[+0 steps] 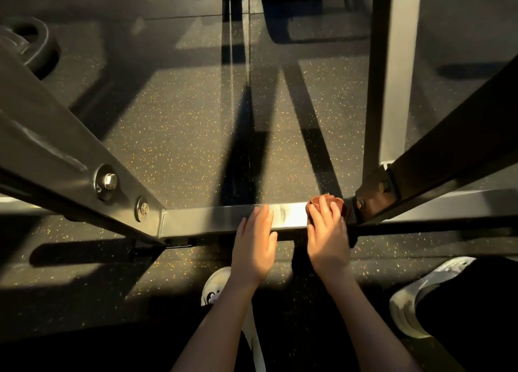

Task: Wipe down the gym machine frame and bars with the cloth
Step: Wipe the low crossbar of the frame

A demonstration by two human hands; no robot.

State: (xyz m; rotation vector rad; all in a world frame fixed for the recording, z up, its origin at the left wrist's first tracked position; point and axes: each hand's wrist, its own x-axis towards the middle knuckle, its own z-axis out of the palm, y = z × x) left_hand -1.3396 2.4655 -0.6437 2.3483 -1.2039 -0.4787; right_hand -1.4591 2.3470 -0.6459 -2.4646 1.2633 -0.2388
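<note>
left hand [256,241] flat (fingers straight), right hand [326,231] curled over the cloth [339,203].

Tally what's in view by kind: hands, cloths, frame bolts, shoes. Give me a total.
Hands: 2, the left hand and the right hand
Cloth: 1, the cloth under the right hand
Frame bolts: 4, two at the left joint, two at the right joint
Shoes: 2
Total: 9

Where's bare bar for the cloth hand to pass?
Two bare stretches of the crossbar: from the left diagonal brace to the left hand, and a short one between the hands. Crowded at the bolted bracket, by right hand and cloth.
</note>
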